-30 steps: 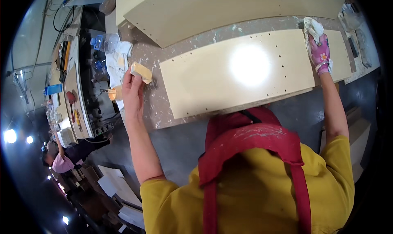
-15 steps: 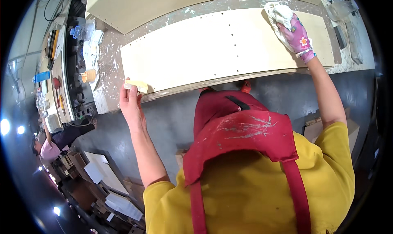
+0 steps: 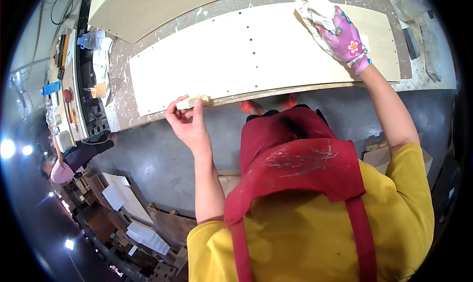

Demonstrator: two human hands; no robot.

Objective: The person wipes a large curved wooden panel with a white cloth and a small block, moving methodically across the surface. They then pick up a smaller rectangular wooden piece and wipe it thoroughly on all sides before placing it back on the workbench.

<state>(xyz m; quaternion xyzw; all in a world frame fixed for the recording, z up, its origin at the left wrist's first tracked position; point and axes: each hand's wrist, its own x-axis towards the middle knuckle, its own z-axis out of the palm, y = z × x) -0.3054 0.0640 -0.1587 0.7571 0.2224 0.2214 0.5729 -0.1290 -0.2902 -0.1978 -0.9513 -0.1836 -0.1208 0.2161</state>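
A long cream panel [image 3: 197, 60] with small drilled holes lies flat on the paint-spattered workbench [image 3: 120, 85]. My bare left hand [image 3: 193, 129] is at the panel's near edge, left of the middle. Its thumb and fingers pinch a small pale, yellowish-white folded piece [image 3: 189, 103] at that edge; I cannot make out its exact kind. Toward the panel's far right, my right hand [image 3: 345, 38], in a pink flowered glove, grips a bunched white cloth [image 3: 315, 13]. The cloth rests on the panel's surface, and part of it hangs below the fingers.
Another cream panel [image 3: 148, 11] stands along the bench's far side. A clear bottle [image 3: 93, 39], a white rag [image 3: 102, 60] and an orange cup [image 3: 99, 90] are at the left. A dark block [image 3: 411, 43] lies at the right end. Another person [image 3: 61, 172] is far left.
My left hand has moved right along the panel's near edge with the small pale piece. The view has shifted, and the gloved right hand still holds the cloth on the panel.
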